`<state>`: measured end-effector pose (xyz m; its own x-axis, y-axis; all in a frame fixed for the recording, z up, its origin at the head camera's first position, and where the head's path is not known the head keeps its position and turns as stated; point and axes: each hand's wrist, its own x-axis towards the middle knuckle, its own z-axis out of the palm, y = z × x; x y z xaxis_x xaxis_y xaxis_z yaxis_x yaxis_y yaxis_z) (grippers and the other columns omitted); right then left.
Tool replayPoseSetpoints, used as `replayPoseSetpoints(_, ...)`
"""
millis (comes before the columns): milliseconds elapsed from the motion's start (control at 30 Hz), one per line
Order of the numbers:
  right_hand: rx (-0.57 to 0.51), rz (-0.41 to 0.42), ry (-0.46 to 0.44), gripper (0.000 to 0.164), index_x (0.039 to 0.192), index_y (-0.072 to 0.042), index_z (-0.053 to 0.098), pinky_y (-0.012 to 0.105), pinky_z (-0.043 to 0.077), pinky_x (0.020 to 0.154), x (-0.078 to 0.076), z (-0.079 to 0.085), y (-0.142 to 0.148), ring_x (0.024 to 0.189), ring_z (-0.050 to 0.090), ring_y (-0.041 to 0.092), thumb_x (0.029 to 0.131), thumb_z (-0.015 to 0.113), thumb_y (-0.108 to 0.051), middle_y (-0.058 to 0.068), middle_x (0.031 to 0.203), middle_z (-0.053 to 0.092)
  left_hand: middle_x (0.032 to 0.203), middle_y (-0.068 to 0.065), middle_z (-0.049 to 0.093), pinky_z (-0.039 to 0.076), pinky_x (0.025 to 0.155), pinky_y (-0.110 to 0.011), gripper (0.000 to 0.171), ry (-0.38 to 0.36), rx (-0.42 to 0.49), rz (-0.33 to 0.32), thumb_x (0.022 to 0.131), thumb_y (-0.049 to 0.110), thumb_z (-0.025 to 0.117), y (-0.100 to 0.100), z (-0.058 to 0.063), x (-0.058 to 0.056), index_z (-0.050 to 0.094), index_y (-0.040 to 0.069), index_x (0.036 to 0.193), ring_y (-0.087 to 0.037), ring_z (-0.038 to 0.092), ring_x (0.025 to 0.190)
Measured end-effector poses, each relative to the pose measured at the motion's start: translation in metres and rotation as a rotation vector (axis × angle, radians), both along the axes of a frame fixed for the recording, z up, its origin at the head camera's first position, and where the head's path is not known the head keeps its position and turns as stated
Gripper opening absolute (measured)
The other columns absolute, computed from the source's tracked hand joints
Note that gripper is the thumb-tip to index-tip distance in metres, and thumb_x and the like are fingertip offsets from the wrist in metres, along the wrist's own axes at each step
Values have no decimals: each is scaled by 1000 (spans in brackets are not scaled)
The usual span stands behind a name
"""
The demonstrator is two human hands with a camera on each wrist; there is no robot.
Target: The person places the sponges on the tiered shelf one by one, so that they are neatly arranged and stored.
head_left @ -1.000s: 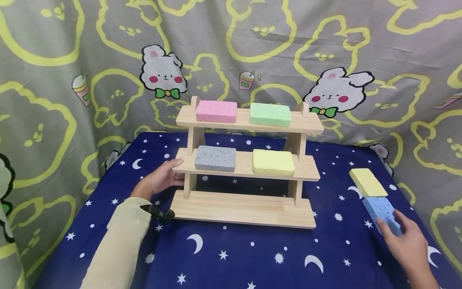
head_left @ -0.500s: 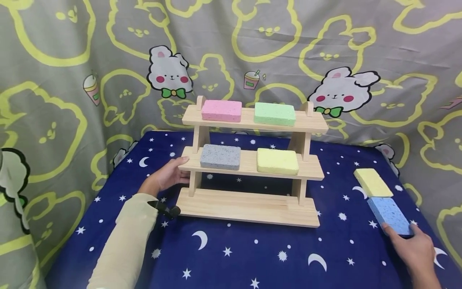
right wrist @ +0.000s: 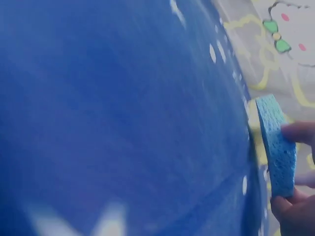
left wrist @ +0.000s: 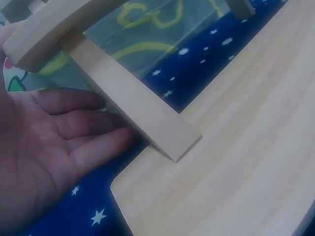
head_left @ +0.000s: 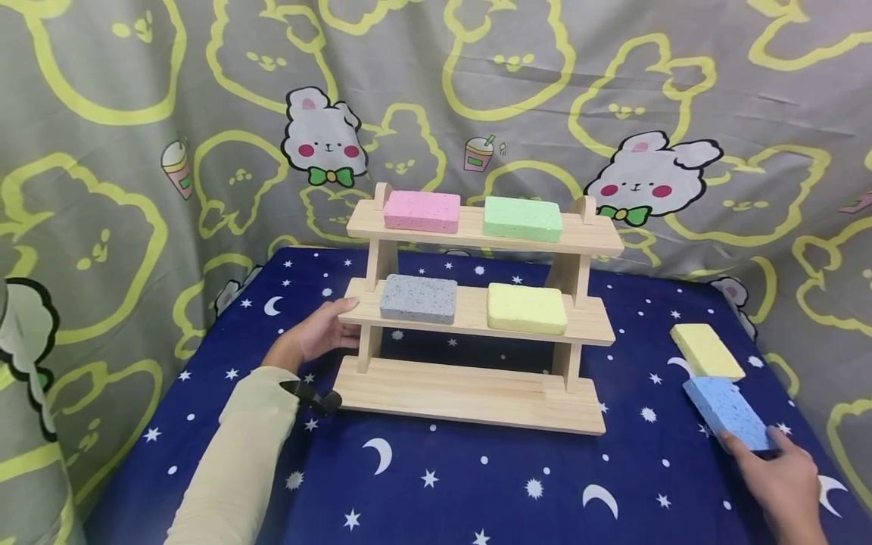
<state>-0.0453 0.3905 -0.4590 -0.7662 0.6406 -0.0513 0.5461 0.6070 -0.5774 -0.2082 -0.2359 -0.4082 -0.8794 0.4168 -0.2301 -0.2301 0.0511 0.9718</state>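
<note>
A three-tier wooden display rack [head_left: 470, 390] stands in the middle of the head view. My left hand [head_left: 320, 331] holds the left end of its middle shelf, thumb on top and fingers below; in the left wrist view those fingers [left wrist: 93, 128] lie beside the wooden upright [left wrist: 133, 98]. At the right, my right hand [head_left: 783, 473] pinches a blue sponge [head_left: 727, 412] by its near end, thumb and fingers on opposite edges. The right wrist view shows the blue sponge [right wrist: 278, 147] tilted up. Just beyond it a pale yellow sponge [head_left: 707, 352] lies on the cloth.
Pink [head_left: 422, 211] and green [head_left: 522, 219] sponges sit on the top shelf. A grey sponge [head_left: 418, 298] and another yellow sponge [head_left: 526, 308] occupy the middle one. Dark blue star-patterned cloth [head_left: 477, 492] covers the table, with a rabbit-print curtain [head_left: 409, 76] behind.
My right hand has shifted its hold to the near end of the blue sponge, which now overlaps the yellow one's near edge. The left hand keeps its hold while the view shifts slightly.
</note>
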Motion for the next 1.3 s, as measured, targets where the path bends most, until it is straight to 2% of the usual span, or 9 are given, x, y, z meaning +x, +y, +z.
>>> replayPoseSetpoints(133, -9, 53, -29, 81, 143, 5, 30, 52, 39, 89, 8, 6, -18, 115, 45, 48, 84, 65, -39, 39, 134, 36, 129, -27, 52, 49, 88, -44, 63, 6, -7, -3, 96, 38, 34, 0, 0, -1, 27, -6, 141, -29, 56, 112)
replayPoseSetpoints(200, 27, 124, 9, 80, 140, 7, 36, 34, 45, 76, 12, 9, -26, 92, 60, 22, 82, 68, -38, 38, 129, 41, 129, -28, 51, 48, 88, -44, 64, 10, -13, -3, 96, 39, 34, 0, 0, -2, 26, -6, 141, -30, 55, 113)
replayPoseSetpoints(333, 79, 307, 169, 71, 130, 10, 48, 4, 29, 58, 19, 13, -45, 77, 29, -26, 78, 75, -30, 36, 122, 47, 129, -27, 51, 48, 88, -45, 64, 11, -15, 5, 96, 38, 33, -2, 1, -1, 26, -6, 141, -31, 54, 114)
replayPoseSetpoints(433, 64, 416, 225, 68, 130, 7, 49, -6, 26, 66, 22, 14, -64, 89, 32, -25, 78, 76, -27, 32, 125, 46, 128, -26, 53, 49, 88, -44, 63, 7, -8, 8, 96, 37, 33, -2, 1, -1, 27, -6, 141, -31, 54, 113)
replayPoseSetpoints(567, 31, 500, 186, 69, 134, 4, 47, -7, 25, 77, 24, 18, -85, 119, 43, 16, 81, 74, -31, 27, 131, 42, 122, -21, 57, 49, 87, -44, 63, 5, 10, 4, 96, 37, 35, -2, 1, -1, 27, -7, 141, -29, 56, 110)
replayPoseSetpoints(667, -15, 541, 150, 70, 136, 3, 44, -6, 25, 79, 25, 24, -96, 120, 40, 28, 83, 72, -33, 25, 134, 40, 119, -18, 59, 49, 87, -45, 62, -1, 21, 2, 96, 36, 35, -1, 1, -1, 27, -7, 140, -28, 57, 109)
replayPoseSetpoints(900, -56, 700, 269, 61, 131, 0, 51, -5, 24, 83, 18, 30, -130, 107, 29, -20, 80, 75, -23, 17, 130, 45, 132, -29, 48, 48, 89, -46, 64, 8, -21, 12, 96, 38, 34, -4, 2, -2, 26, -5, 142, -34, 52, 117)
replayPoseSetpoints(1167, -77, 891, 391, 59, 128, -1, 55, 10, 44, 85, -4, 31, -180, 106, 48, -6, 75, 79, -11, 8, 126, 53, 121, -19, 57, 49, 87, -44, 62, -8, 18, 10, 96, 35, 35, -2, -1, -3, 28, -7, 140, -25, 58, 108)
replayPoseSetpoints(1300, -113, 959, 326, 60, 130, -3, 54, 27, 53, 80, -15, 31, -202, 104, 56, 12, 77, 77, -16, 6, 128, 52, 126, -24, 54, 49, 88, -45, 62, -13, 14, 12, 96, 35, 34, 0, -4, -3, 27, -7, 141, -27, 57, 109)
